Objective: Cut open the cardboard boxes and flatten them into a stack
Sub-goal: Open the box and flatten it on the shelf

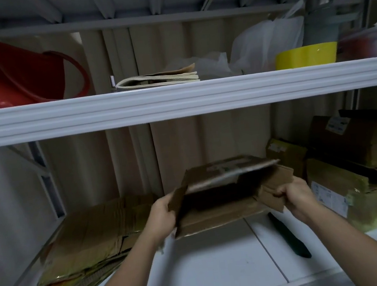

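A person's two bare hands gripped an opened cardboard box [226, 195] over the lower white shelf [215, 264] of a storage unit, seen from a head-worn camera. The left hand [161, 214] clasped a side flap at the box's left edge, fingers wrapped round the cardboard, while the right hand [293, 193] was clenched on the flap at the right end. The box sat near the middle of the shelf, its lid raised and tilted back, its dark inside facing the camera and its bottom edge touching the shelf surface. To the left, a stack of flattened cardboard [88, 246] lay on the same shelf, its near corner reaching toward the front edge. To the right stood several unopened boxes [352, 185] piled against one another, some bearing white labels. A dark green cutter [290, 237] lay on the shelf just in front of the box and below the right hand, apart from both hands. On the upper shelf [178, 101] sat a red basket [10, 73] at the left, a folded pile of papers [159, 79] near the middle, white plastic bags [263, 42] and a yellow container [305, 55] toward the right.
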